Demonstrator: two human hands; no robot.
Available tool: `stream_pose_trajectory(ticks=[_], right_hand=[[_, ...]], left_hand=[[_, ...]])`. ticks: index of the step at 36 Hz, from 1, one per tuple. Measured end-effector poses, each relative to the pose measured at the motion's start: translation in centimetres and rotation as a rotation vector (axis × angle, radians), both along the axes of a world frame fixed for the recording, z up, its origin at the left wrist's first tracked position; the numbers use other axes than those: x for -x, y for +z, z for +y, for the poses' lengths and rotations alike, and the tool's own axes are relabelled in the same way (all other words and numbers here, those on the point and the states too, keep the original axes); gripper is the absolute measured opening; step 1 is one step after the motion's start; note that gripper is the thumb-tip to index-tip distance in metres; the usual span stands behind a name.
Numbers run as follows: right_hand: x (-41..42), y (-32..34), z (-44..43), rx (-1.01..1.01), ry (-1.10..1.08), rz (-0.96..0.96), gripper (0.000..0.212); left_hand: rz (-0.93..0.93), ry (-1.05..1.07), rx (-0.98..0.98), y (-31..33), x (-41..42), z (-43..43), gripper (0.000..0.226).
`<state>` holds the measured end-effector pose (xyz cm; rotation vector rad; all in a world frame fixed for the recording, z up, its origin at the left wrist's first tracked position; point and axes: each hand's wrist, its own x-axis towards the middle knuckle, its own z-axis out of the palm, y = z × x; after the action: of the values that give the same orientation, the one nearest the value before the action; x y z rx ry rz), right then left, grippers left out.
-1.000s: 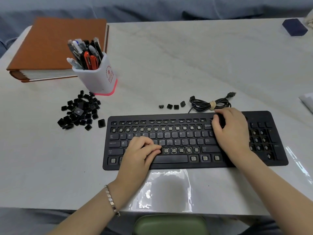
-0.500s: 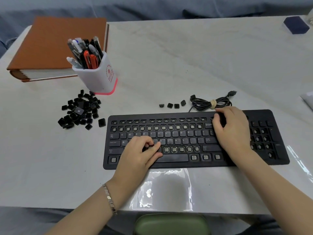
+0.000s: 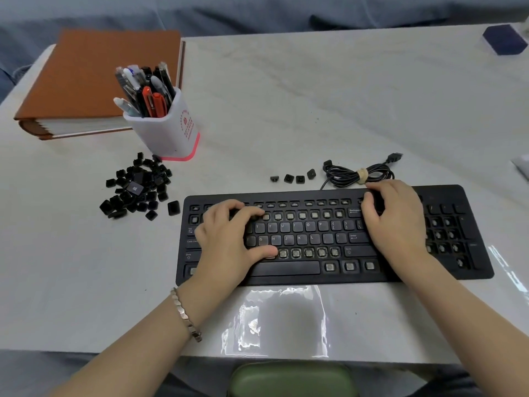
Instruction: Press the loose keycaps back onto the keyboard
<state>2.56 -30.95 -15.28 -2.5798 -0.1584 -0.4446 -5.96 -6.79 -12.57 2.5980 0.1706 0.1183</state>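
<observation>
Keyboard [image 3: 289, 268], black, partly capless; left hand [image 3: 229, 239], right hand [image 3: 398, 222], relaxed fingers resting on it.

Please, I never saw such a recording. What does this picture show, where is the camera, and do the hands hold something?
No machine: a person works bare-handed; the camera sits on their head, looking down. On the table lies a keyboard with many caps missing. The left hand and right hand rest on it; whether the left one hides a keycap, I cannot tell. A pile of loose keycaps lies left of it, a few more keycaps behind it beside the coiled cable. A pen holder and brown binder sit farther back.
</observation>
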Motion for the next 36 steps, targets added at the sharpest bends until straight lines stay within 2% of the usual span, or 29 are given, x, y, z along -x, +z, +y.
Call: stream_pose_trajectory(ticks=[9,14,17,21,23,25,28,36], right_hand=[[-0.2,-0.2,-0.1,0.015,-0.01,-0.005,0.041],[-0.3,-0.3,-0.1,0.023,-0.011,0.003,0.041],[-0.2,-0.3,-0.1,0.021,-0.013,0.002,0.04],[-0.2,-0.2,0.0,0.018,-0.014,0.0,0.04],[-0.2,-0.2,-0.1,0.016,-0.016,-0.002,0.04],[-0.2,-0.2,-0.1,0.018,-0.02,-0.004,0.04],[-0.2,-0.3,0.0,0.018,-0.023,-0.009,0.039],[-0.1,-0.2,0.0,0.014,-0.023,-0.004,0.039]], left_hand=[[0.038,-0.085,-0.037,-0.2,0.0,0.2,0.056],[-0.124,0.0,0.086,0.9,-2.4,-0.6,0.013],[-0.159,-0.028,0.082,1.6,-5.7,-0.5,0.017],[0.073,-0.085,0.056,1.5,-9.9,-0.3,0.033],[0.168,-0.076,0.041,1.1,-11.3,-0.2,0.031],[0.205,-0.079,0.028,1.1,-11.9,-0.2,0.019],[0.192,-0.106,-0.018,1.1,-11.8,-0.3,0.008],[0.052,-0.139,-0.016,1.2,-10.2,-0.2,0.01]])
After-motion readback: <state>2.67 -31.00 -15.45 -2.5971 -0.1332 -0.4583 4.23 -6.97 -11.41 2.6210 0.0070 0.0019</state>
